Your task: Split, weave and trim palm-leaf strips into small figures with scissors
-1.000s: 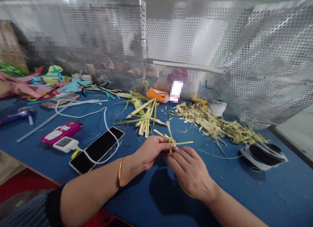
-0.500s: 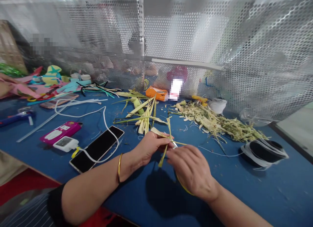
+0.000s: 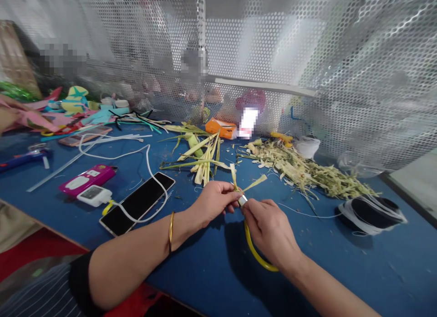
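Between thumb and fingers, my left hand point(image 3: 215, 201) pinches some pale green leaf strips point(image 3: 255, 182). One strip points up and away, another sticks out to the right. My right hand point(image 3: 271, 230) is closed around yellow-handled scissors point(image 3: 254, 251), with the large handle loop hanging below the palm. The metal part of the scissors shows between the two hands, close against the strips at my left fingertips. Fingers hide most of the blades. Just beyond lies a bundle of similar leaf strips point(image 3: 205, 160) on the blue table point(image 3: 191, 280).
A phone point(image 3: 136, 203), a magenta device point(image 3: 87, 180) and a white cable point(image 3: 149, 160) lie left. Shredded leaf scraps point(image 3: 307, 171) and a black spool with white thread point(image 3: 370, 214) are right. An orange packet point(image 3: 221, 128) stands before a perforated metal screen point(image 3: 262, 48).
The right hand left the strips, lifted with loosened fingers, then closed near them again. The yellow scissor handle has swung into fuller view below it. The strips have turned in the left hand.
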Demonstrator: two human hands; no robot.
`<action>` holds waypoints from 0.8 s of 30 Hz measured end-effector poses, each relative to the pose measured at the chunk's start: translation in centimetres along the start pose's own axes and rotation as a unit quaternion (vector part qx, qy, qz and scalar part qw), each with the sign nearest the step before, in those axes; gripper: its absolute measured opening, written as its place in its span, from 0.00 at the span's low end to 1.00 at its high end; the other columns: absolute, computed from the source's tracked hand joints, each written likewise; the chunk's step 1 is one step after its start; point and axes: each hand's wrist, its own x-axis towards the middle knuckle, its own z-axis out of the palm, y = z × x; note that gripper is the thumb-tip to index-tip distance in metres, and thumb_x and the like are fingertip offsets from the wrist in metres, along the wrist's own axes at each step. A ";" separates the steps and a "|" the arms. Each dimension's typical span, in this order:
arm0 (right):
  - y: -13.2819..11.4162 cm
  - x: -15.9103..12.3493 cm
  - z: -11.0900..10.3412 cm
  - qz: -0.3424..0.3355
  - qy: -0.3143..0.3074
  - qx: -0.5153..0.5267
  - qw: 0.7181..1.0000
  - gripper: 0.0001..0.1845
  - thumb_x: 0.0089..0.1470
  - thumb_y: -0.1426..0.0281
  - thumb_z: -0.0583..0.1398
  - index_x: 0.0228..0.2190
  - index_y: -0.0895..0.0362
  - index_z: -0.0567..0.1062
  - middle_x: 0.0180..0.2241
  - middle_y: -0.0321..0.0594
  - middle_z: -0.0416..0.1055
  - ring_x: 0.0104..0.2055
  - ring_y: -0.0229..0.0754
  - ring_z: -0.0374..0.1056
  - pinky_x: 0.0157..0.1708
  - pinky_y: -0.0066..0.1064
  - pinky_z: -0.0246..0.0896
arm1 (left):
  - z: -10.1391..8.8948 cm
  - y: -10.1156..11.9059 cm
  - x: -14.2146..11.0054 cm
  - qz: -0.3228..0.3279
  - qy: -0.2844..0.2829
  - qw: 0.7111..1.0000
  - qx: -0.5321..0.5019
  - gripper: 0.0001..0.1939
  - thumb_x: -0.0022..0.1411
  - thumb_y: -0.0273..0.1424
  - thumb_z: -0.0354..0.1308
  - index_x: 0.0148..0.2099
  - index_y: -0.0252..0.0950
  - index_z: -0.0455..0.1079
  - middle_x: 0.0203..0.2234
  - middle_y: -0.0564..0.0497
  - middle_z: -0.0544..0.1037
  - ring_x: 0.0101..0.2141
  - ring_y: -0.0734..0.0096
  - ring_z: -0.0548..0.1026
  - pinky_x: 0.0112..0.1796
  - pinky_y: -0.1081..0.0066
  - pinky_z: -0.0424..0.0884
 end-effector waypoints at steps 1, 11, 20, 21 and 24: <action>-0.2 -0.1 0.0 -0.002 0.000 0.006 1.000 0.14 0.62 0.75 0.49 0.24 0.55 0.63 0.20 0.33 0.64 0.22 0.37 0.58 0.33 0.30 0.50 | 0.0 0.0 0.0 0.004 0.008 1.000 0.011 0.07 0.58 0.30 0.57 0.32 0.31 0.72 0.20 0.55 0.71 0.19 0.81 0.66 0.20 0.77 0.57; 0.3 0.9 -2.6 0.083 0.038 0.017 0.996 0.11 0.61 0.64 0.54 0.33 0.54 0.75 0.30 0.39 0.74 0.35 0.43 0.68 0.39 0.35 0.52 | 0.0 0.1 -0.1 0.036 -0.089 0.994 0.054 0.11 0.56 0.35 0.59 0.28 0.32 0.72 0.17 0.56 0.69 0.17 0.81 0.61 0.20 0.76 0.57; 1.1 1.2 -1.1 0.278 0.014 0.298 0.913 0.14 0.50 0.65 0.60 0.17 0.56 0.68 0.19 0.33 0.66 0.24 0.36 0.60 0.25 0.28 0.54 | 0.3 -1.0 -0.4 0.082 -0.148 0.976 0.138 0.17 0.59 0.37 0.56 0.23 0.33 0.72 0.17 0.54 0.71 0.22 0.78 0.65 0.26 0.75 0.58; 1.0 1.1 -0.8 0.283 0.034 0.295 0.912 0.14 0.49 0.66 0.60 0.17 0.56 0.67 0.18 0.32 0.65 0.23 0.36 0.60 0.24 0.28 0.54 | 0.3 -1.0 -0.3 0.086 -0.150 0.975 0.139 0.17 0.59 0.37 0.57 0.22 0.33 0.72 0.17 0.54 0.71 0.22 0.77 0.66 0.27 0.75 0.59; 0.9 1.0 -0.4 0.276 0.074 0.258 0.923 0.14 0.49 0.67 0.61 0.16 0.56 0.65 0.18 0.31 0.64 0.23 0.36 0.58 0.24 0.28 0.52 | 0.4 -1.0 -0.5 0.081 -0.165 0.972 0.149 0.15 0.58 0.35 0.57 0.22 0.33 0.72 0.16 0.55 0.71 0.21 0.77 0.65 0.26 0.75 0.58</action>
